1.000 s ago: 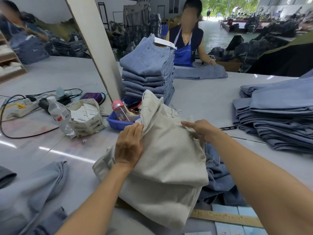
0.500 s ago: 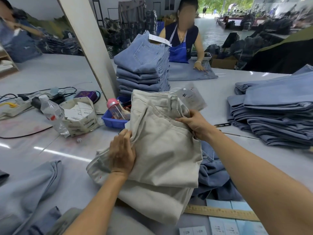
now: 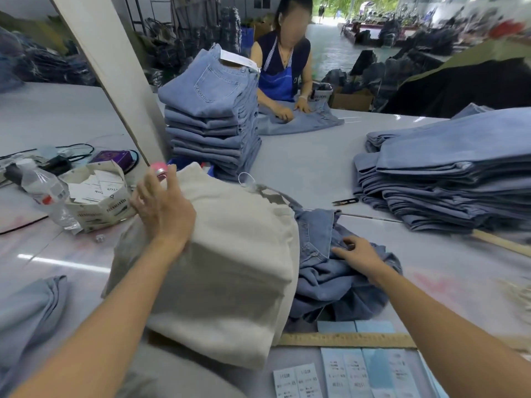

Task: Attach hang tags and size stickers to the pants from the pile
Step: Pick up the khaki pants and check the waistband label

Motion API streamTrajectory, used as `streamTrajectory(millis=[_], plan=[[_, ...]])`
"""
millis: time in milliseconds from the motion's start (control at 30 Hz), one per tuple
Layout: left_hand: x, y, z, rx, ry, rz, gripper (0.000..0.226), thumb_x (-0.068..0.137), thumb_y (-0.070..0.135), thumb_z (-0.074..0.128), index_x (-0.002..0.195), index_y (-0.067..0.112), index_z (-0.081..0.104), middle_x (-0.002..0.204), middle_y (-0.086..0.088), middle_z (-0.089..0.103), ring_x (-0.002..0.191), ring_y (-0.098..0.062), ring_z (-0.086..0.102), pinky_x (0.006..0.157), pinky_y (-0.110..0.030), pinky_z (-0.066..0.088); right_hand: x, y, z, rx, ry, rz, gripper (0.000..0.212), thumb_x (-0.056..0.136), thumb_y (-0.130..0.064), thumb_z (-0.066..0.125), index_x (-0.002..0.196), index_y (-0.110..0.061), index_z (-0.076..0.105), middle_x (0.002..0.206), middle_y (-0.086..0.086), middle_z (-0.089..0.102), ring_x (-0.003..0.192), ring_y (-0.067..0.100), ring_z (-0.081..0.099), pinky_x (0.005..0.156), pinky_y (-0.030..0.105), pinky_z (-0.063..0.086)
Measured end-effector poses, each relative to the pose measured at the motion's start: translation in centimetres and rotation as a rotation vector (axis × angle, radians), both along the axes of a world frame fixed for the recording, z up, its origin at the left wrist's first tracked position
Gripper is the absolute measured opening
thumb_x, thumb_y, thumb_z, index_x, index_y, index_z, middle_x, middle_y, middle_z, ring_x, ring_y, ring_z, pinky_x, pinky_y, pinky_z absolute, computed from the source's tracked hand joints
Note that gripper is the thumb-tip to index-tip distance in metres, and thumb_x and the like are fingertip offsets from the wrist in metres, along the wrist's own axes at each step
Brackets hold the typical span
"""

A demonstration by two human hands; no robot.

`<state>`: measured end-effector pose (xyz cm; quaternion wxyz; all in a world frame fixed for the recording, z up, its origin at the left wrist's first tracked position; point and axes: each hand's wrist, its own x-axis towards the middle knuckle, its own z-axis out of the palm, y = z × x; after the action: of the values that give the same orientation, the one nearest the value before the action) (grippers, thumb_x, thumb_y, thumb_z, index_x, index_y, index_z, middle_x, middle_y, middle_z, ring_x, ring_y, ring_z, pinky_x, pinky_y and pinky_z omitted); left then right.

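Folded beige pants (image 3: 230,254) lie in front of me on the grey table, a loop of white tag string (image 3: 244,179) at their far edge. My left hand (image 3: 161,208) rests on their upper left part with fingers spread. My right hand (image 3: 359,254) lies flat on crumpled blue jeans (image 3: 330,282) just right of the beige pair. Sheets of size stickers (image 3: 350,372) lie near the front edge beside a wooden ruler (image 3: 344,340). An open carton of hang tags (image 3: 97,196) stands to the left.
A tall stack of folded jeans (image 3: 212,122) rises behind the beige pants; a wider stack (image 3: 448,173) fills the right. Thread snips (image 3: 344,201) lie between them. A water bottle (image 3: 46,193), cables and a slanted post (image 3: 115,76) sit left. A person in a blue apron (image 3: 281,67) works opposite.
The beige pants have been folded down flat. My right hand left them and moved down right onto the blue jeans. My left hand opened and now lies spread on the beige fabric.
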<state>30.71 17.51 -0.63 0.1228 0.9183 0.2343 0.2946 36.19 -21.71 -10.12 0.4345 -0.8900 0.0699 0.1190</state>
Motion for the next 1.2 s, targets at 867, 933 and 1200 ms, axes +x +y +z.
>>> streamTrajectory(millis=[867, 933, 1200], plan=[[-23.0, -2.6, -12.9, 0.216, 0.328, -0.845, 0.049, 0.104, 0.04, 0.043, 0.152, 0.032, 0.04, 0.152, -0.005, 0.05, 0.136, -0.022, 0.053, 0.121, -0.038, 0.027, -24.0, 10.5, -1.9, -0.018, 0.041, 0.79, 0.031, 0.094, -0.046, 0.057, 0.121, -0.032, 0.062, 0.111, -0.007, 0.068, 0.102, 0.017, 0.062, 0.084, 0.027, 0.045], [-28.1, -0.9, -14.5, 0.103, 0.35, -0.675, 0.05, 0.107, 0.051, 0.028, 0.144, 0.028, 0.053, 0.129, 0.0, 0.069, 0.116, -0.015, 0.066, 0.121, -0.024, 0.018, -28.2, 13.0, -3.5, -0.209, 0.276, 0.996, 0.044, 0.103, -0.042, 0.047, 0.145, -0.031, 0.043, 0.142, 0.004, 0.05, 0.129, 0.022, 0.049, 0.104, 0.033, 0.04], [-36.5, 3.3, -14.2, -0.139, 0.408, -0.132, 0.087, 0.087, 0.079, 0.038, 0.155, 0.025, 0.038, 0.162, -0.008, 0.034, 0.147, -0.028, 0.03, 0.118, -0.058, 0.02, -32.7, 15.7, -1.3, -0.383, 0.049, 0.841, 0.055, 0.089, -0.02, 0.053, 0.144, -0.022, 0.043, 0.139, 0.013, 0.056, 0.127, 0.033, 0.052, 0.099, 0.038, 0.044]])
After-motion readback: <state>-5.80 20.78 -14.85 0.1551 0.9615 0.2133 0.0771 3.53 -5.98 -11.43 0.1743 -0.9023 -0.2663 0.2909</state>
